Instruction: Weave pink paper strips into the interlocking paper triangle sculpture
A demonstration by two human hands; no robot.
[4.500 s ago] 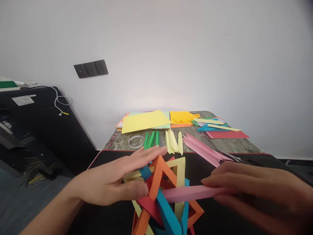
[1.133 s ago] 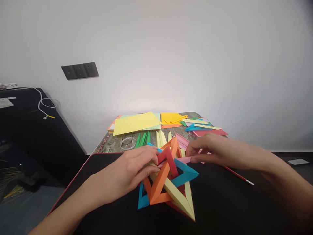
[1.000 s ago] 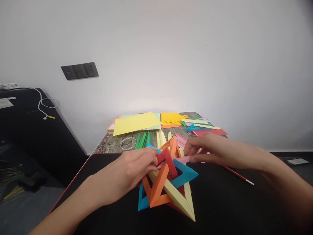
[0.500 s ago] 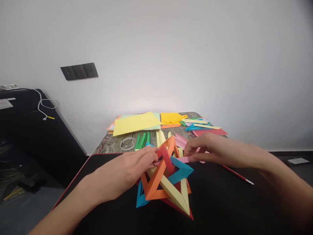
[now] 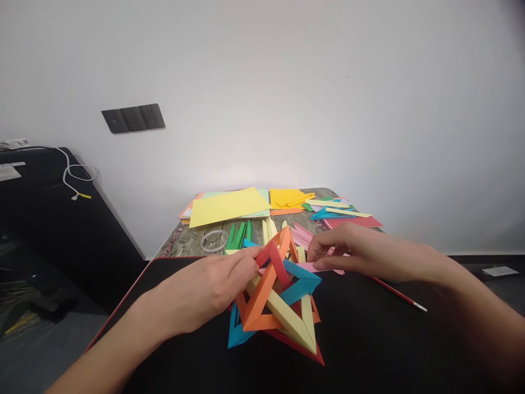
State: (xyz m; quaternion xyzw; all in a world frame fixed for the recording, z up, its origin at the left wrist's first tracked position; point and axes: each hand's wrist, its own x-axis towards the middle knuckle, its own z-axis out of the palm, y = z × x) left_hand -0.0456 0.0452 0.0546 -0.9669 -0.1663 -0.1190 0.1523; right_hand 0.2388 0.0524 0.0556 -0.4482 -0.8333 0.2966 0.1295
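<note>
A star-shaped model of interlocked folded paper (image 5: 258, 298), in orange, red, blue and pale yellow, stands over the black mat (image 5: 369, 339). My left hand (image 5: 221, 279) is closed on its upper left side, near the red point; the fingertips are partly hidden by the model. Behind the blue point, a folded pink paper strip (image 5: 308, 267) runs into the model. My right hand (image 5: 348, 251) pinches this strip between thumb and fingers at the model's right side. Where the strip's inner end lies is hidden.
Green folded strips (image 5: 240, 235), a clear tape ring (image 5: 214, 241) and pink strips (image 5: 300, 235) lie behind the model. Yellow sheets (image 5: 229, 207) and a red sheet (image 5: 353, 221) are farther back. A red pencil (image 5: 400, 294) lies at the right.
The paper model has shifted slightly left and tilted a little. More of the pink strip shows between it and my right hand, which has hardly moved.
</note>
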